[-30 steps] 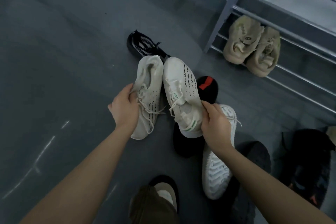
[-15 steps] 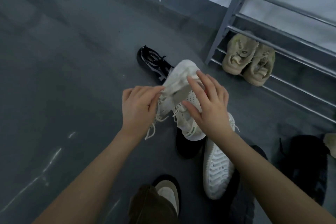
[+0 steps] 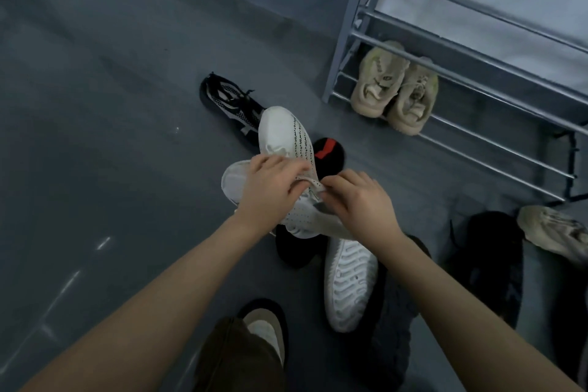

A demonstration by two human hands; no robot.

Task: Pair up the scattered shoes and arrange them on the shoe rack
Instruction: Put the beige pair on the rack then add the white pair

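Your hands hide the middle of the white knit sneakers, and a beige shoe is cut off at right. On the floor nearby: black mesh shoe, white sole-up sneaker. A beige pair sits on the shoe rack (lowest rails). Your left hand and right hand both clasp the white pair, pressed together above the floor.

Two white knit sneakers are held together above the floor; a tan pair sits on the grey metal shoe rack's bottom rails.
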